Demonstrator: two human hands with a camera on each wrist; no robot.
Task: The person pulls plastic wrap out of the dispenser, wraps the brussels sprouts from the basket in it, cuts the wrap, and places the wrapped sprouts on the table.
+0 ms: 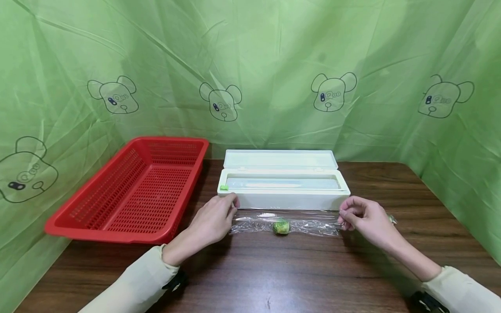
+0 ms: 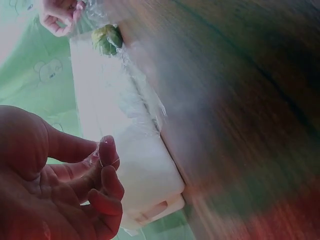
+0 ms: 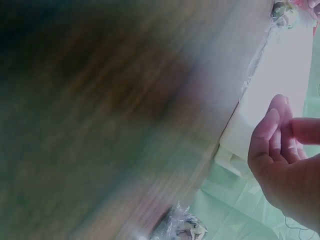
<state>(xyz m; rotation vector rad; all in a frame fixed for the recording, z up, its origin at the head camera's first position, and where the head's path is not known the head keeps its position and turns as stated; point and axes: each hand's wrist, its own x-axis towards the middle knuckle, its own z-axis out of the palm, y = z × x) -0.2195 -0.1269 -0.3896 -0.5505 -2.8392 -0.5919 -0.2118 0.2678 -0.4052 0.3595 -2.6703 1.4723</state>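
A sheet of clear plastic wrap point(image 1: 258, 226) stretches in front of the white wrap dispenser box point(image 1: 289, 201). A small round green-and-yellow vegetable point(image 1: 281, 226) is rolled up at its middle, with the film crinkled on both sides. My left hand point(image 1: 214, 217) pinches the film's left end between thumb and fingertips; a bit of film shows there in the left wrist view. At the opposite end, my right hand point(image 1: 365, 218) has its thumb against its fingers, pinching the film by the box's right front corner.
Left of the box stands a red perforated basket point(image 1: 129, 237). The box's lid point(image 1: 279, 159) is raised at the back. Beyond my right hand lies a film-wrapped bundle point(image 3: 181, 226) on the brown wooden table point(image 1: 305, 274). Green printed sheeting point(image 1: 274, 52) encloses the back and sides.
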